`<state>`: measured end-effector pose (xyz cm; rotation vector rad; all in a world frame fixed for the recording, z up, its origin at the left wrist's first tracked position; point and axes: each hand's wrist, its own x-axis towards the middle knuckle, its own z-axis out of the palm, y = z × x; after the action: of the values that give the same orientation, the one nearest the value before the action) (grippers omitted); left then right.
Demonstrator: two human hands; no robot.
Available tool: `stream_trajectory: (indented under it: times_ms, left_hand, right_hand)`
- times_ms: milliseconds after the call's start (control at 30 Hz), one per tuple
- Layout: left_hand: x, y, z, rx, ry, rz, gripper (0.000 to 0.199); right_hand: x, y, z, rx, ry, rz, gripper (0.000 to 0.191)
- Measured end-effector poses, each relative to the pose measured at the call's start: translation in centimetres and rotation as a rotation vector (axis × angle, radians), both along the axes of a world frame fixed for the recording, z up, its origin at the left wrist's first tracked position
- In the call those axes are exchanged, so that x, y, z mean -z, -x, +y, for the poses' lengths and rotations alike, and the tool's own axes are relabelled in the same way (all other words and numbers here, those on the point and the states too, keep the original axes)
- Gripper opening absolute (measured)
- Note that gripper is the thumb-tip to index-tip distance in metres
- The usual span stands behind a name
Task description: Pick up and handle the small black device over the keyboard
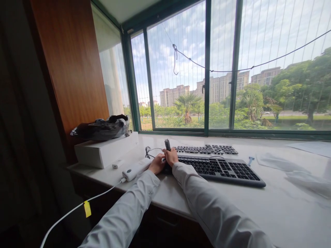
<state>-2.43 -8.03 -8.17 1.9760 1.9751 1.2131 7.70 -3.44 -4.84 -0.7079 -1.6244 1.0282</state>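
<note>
Right hand [171, 157] wrapped around a dark handheld tool [167, 144] at the keyboard's [227, 169] left end, near the countertop's [289, 213] front edge. Left hand [156, 164] (hold hidden from here) should steady that end.

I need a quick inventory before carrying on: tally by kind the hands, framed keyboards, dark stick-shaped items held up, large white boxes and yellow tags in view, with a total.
Hands (left hand, right hand): 2
Framed keyboard: 1
Dark stick-shaped item: 1
Large white box: 1
Yellow tag: 1
Total: 6
</note>
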Motion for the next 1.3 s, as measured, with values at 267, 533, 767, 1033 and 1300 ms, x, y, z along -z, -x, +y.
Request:
stream_trajectory:
  times_ms: [267, 533, 767, 1033, 1300]
  left_hand:
    - [-0.1, 0.1, -0.3, 0.043, -0.089, 0.064, 0.020]
    - [0.3, 0.3, 0.3, 0.064, -0.122, 0.032, 0.016]
    - [0.6, 0.4, 0.4, 0.081, -0.148, 0.002, 0.017]
    - [0.4, 0.3, 0.2, 0.072, -0.159, 0.061, 0.019]
    - [0.1, 0.1, -0.1, 0.049, -0.122, 0.065, 0.021]
  right_hand:
    - [0.0, 0.0, 0.0, 0.002, -0.007, -0.011, 0.033]
    - [0.2, 0.2, 0.2, -0.004, 0.007, -0.012, 0.032]
    - [0.0, 0.0, 0.0, -0.006, 0.009, -0.031, 0.030]
    - [-0.4, -0.2, -0.5, 0.007, -0.019, -0.074, 0.030]
    - [-0.5, -0.2, -0.9, -0.005, -0.062, -0.103, 0.027]
